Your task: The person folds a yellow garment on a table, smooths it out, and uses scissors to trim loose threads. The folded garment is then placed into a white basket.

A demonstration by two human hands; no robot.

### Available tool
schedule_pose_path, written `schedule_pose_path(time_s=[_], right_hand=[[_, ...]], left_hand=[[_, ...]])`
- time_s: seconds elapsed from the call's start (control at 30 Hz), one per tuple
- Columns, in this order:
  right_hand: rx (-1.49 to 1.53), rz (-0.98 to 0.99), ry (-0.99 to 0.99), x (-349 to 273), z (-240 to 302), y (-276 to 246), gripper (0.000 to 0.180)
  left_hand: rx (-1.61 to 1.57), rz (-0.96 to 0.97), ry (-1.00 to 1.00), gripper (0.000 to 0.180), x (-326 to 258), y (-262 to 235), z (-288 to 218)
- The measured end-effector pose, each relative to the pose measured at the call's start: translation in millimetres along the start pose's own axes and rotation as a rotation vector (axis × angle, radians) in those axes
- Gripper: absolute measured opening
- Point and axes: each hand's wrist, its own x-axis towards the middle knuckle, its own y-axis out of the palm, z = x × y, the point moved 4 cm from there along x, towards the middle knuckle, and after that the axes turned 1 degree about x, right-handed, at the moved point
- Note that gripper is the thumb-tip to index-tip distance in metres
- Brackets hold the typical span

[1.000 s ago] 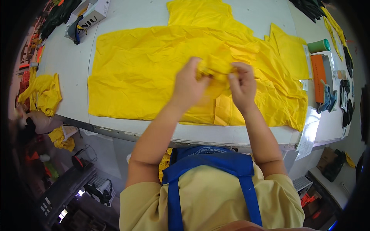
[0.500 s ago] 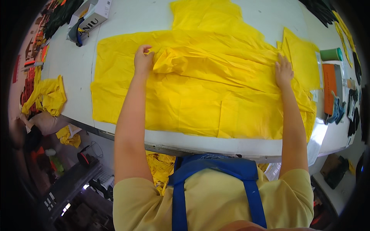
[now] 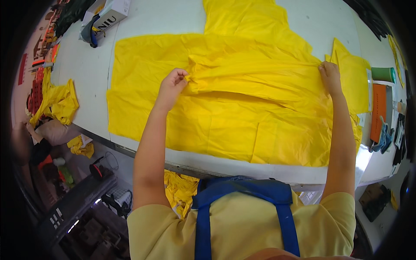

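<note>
A large sheet of yellow fabric [image 3: 143,86] lies spread over the white table [image 3: 86,78]. On top of it a smaller strip of yellow fabric [image 3: 255,71] is stretched sideways between my hands. My left hand [image 3: 172,84] pinches the strip's left end. My right hand [image 3: 330,77] grips its right end near the table's right side. Another yellow piece [image 3: 247,17] lies at the far edge.
A white box [image 3: 110,13] and a dark tool sit at the far left. A green cup [image 3: 383,74], an orange case [image 3: 379,112] and dark items line the right edge. Yellow fabric scraps [image 3: 56,102] pile at the left and below the table [image 3: 180,190].
My hands went from bunched together at the middle to far apart, pulling the yellow strip out flat; since half a second ago the left hand has shifted right.
</note>
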Motion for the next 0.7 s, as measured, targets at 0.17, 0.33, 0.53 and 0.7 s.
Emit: schedule_pose_path(time_s=[0.17, 0.33, 0.53, 0.7], right_hand=[[-0.053, -0.119, -0.023, -8.5, 6.5, 11.9, 0.013], [-0.119, -0.239, -0.004, -18.2, -8.4, 24.4, 0.015], [-0.084, -0.245, 0.066, -15.0, -5.7, 25.2, 0.017], [-0.11, -0.258, 0.087, -18.6, -10.5, 22.9, 0.018]], left_hand=[[0.622, -0.033, -0.085, 0.018, 2.5, 39.1, -63.6], [0.479, -0.249, 0.064, 0.022, 28.8, 7.6, -56.4], [0.015, -0.282, -0.275, 0.025, 48.4, -25.1, -62.7], [0.599, 0.044, -0.071, 0.036, 10.7, 25.9, -96.6]])
